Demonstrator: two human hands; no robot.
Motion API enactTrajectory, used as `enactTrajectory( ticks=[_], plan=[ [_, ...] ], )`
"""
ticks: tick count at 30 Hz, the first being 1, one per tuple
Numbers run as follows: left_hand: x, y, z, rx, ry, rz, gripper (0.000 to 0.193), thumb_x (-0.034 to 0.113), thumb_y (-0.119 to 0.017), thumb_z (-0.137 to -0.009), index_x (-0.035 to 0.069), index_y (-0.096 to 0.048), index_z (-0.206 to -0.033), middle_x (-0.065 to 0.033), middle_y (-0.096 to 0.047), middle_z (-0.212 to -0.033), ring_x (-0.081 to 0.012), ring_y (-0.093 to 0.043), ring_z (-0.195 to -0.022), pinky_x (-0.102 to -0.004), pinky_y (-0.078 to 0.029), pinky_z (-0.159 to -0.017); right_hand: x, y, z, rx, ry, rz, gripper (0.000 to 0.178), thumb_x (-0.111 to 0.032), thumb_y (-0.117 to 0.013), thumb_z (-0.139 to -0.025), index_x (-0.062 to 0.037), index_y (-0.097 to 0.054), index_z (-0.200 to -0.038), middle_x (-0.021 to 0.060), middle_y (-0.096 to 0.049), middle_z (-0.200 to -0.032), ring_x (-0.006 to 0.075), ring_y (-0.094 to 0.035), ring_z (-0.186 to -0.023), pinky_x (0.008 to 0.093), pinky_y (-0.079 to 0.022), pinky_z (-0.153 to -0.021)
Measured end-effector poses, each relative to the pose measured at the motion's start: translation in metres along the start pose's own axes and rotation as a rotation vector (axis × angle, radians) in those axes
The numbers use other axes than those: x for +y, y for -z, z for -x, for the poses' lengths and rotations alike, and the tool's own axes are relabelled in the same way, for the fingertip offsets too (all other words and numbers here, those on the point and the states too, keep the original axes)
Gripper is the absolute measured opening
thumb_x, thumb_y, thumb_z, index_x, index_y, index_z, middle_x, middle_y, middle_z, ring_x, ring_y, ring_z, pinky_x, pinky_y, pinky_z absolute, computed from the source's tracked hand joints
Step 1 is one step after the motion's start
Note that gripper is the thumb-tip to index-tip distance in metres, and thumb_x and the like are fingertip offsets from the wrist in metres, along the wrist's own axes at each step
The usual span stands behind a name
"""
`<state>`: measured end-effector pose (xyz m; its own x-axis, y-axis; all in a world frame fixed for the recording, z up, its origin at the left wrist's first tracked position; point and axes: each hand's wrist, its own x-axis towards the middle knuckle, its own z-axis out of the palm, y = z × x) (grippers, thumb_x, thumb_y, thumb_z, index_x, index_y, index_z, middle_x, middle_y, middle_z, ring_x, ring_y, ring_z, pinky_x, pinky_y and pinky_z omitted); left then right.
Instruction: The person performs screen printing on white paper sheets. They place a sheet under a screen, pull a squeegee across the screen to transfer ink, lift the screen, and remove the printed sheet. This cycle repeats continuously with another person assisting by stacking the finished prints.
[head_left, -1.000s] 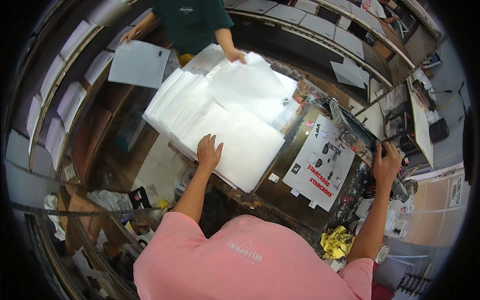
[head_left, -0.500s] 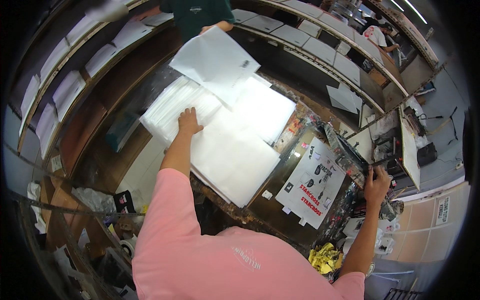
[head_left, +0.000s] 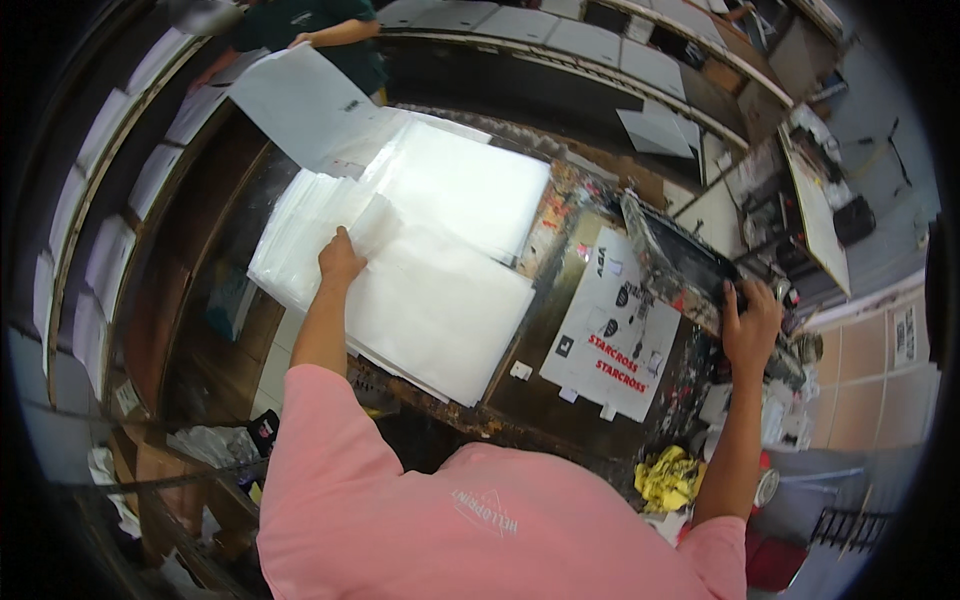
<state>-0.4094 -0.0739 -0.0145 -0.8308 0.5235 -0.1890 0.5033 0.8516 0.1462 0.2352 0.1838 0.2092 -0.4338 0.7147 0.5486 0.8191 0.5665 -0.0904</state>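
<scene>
My left hand (head_left: 342, 258) pinches the lifted, curling edge of a thin white sheet (head_left: 376, 222) on the left part of the table. Beneath and around it lie a fanned white stack (head_left: 298, 232) and more white sheets (head_left: 440, 290). At the right, my right hand (head_left: 752, 318) is closed around the near end of a raised, ink-stained screen printing frame (head_left: 680, 255). Below that tilted frame, a printed sheet (head_left: 610, 335) with red and black marks lies on the dark printing board (head_left: 520, 405).
Across the table a co-worker in a dark green shirt (head_left: 300, 22) holds up a white sheet (head_left: 300, 105). Racks with white sheets (head_left: 105, 260) line the left and far sides. Crumpled yellow material (head_left: 668, 478) sits by my right forearm.
My left hand has gone from lying spread on the sheets to pinching and lifting one's edge. The co-worker's sheet has moved left, off the stack. The frame stays raised in my right hand.
</scene>
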Motion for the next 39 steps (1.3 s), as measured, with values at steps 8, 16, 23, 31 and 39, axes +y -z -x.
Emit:
enactTrajectory(
  ticks=[8,16,23,31,39],
  plan=[
    [-0.001,-0.01,-0.002,0.095,-0.007,-0.096,0.089,0.031,-0.093,-0.077,0.002,-0.046,-0.148,-0.0195,-0.061,-0.139,-0.0417,-0.064,-0.127,-0.0568,-0.056,-0.103,-0.008,0.0,-0.002,0.017,0.001,-0.053,0.042,-0.04,-0.074,-0.098,-0.0012,-0.064,-0.085,0.0148,-0.061,-0.085,0.0368,-0.06,-0.087,0.0466,-0.041,-0.079],
    [-0.015,-0.04,0.021,0.395,-0.136,-0.384,0.089,0.03,-0.081,-0.09,0.01,-0.039,-0.166,-0.0176,-0.045,-0.166,-0.0364,-0.042,-0.154,-0.0612,-0.033,-0.125,-0.009,-0.007,0.009,0.021,0.015,-0.049,0.039,-0.039,-0.074,-0.098,-0.0014,-0.067,-0.088,0.0147,-0.061,-0.088,0.0366,-0.061,-0.09,0.0463,-0.042,-0.08],
    [0.016,-0.042,0.038,0.337,-0.169,-0.335,0.039,0.023,-0.075,-0.094,0.009,-0.055,-0.125,-0.0103,-0.065,-0.127,-0.0285,-0.066,-0.124,-0.0462,-0.055,-0.105,-0.006,-0.004,0.013,0.009,0.008,-0.027,0.038,-0.038,-0.074,-0.098,-0.0013,-0.068,-0.088,0.0147,-0.06,-0.086,0.037,-0.06,-0.089,0.0467,-0.042,-0.08],
    [0.003,-0.046,0.007,0.302,-0.112,-0.264,0.038,0.016,-0.074,-0.093,0.006,-0.054,-0.123,-0.0178,-0.076,-0.101,-0.0348,-0.079,-0.096,-0.0456,-0.065,-0.081,-0.006,-0.006,0.009,0.036,0.051,-0.087,0.041,-0.041,-0.075,-0.097,-0.0019,-0.068,-0.086,0.0134,-0.059,-0.084,0.0363,-0.059,-0.086,0.0469,-0.041,-0.078],
    [0.017,0.074,0.046,0.352,-0.328,-0.06,0.061,0.021,-0.081,-0.085,-0.004,-0.06,-0.137,-0.0267,-0.077,-0.106,-0.0443,-0.076,-0.1,-0.0515,-0.06,-0.089,-0.001,-0.004,0.008,0.043,-0.002,-0.08,0.046,-0.048,-0.074,-0.096,-0.002,-0.073,-0.091,0.0138,-0.066,-0.088,0.0343,-0.063,-0.09,0.0459,-0.043,-0.08]
  ],
)
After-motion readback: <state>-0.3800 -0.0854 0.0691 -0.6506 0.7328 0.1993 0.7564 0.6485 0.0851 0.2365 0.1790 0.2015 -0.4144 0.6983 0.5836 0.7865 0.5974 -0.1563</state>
